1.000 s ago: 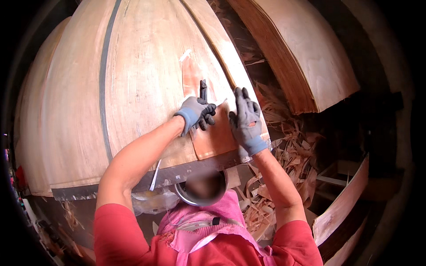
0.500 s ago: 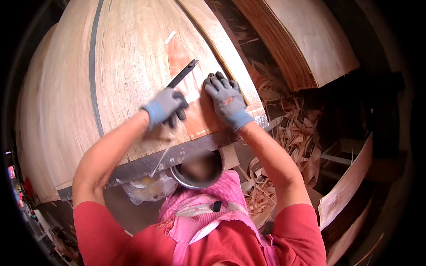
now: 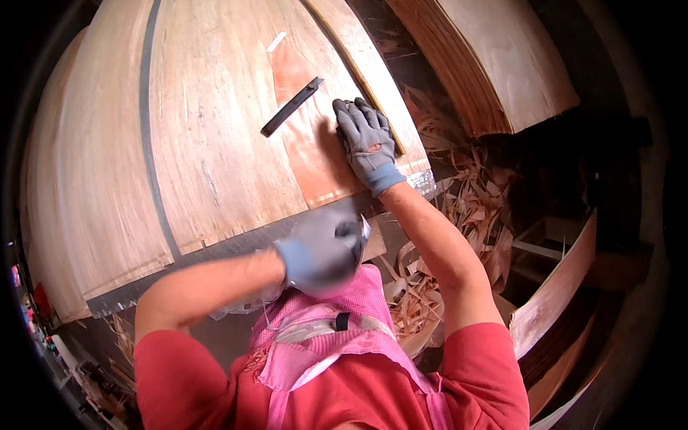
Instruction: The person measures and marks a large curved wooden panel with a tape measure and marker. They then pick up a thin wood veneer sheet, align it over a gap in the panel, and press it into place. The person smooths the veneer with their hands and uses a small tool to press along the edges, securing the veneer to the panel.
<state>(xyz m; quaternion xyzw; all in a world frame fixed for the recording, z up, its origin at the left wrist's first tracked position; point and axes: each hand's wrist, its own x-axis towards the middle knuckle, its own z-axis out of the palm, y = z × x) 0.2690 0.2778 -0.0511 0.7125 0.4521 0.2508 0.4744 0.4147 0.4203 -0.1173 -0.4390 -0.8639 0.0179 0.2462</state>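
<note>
My right hand (image 3: 367,136), in a grey glove with a blue cuff, lies flat on the wood veneer with its fingers stretched out. It rests beside a thin brown strip (image 3: 369,93) and over the edge of a reddish veneer piece (image 3: 309,154). A black utility knife (image 3: 292,107) lies loose across that piece, left of my right hand. Lower down, near my lap, is my left hand (image 3: 326,247), smeared by motion, its fingers not readable. A small whitish thing (image 3: 366,229) shows at its fingertips. The round metal-rimmed container is mostly hidden behind it.
Wide pale veneer sheets (image 3: 215,129) cover the bench, crossed by a dark band (image 3: 147,107). A short white strip (image 3: 276,41) sits at the reddish piece's far end. Veneer scraps (image 3: 484,229) heap at the right, below a thick veneer stack (image 3: 502,64). Clear plastic (image 3: 247,304) hangs below the bench edge.
My left hand has moved from beside the utility knife down and right, toward my lap and over the round container. The knife now lies apart from it. My right hand stays on the veneer.
</note>
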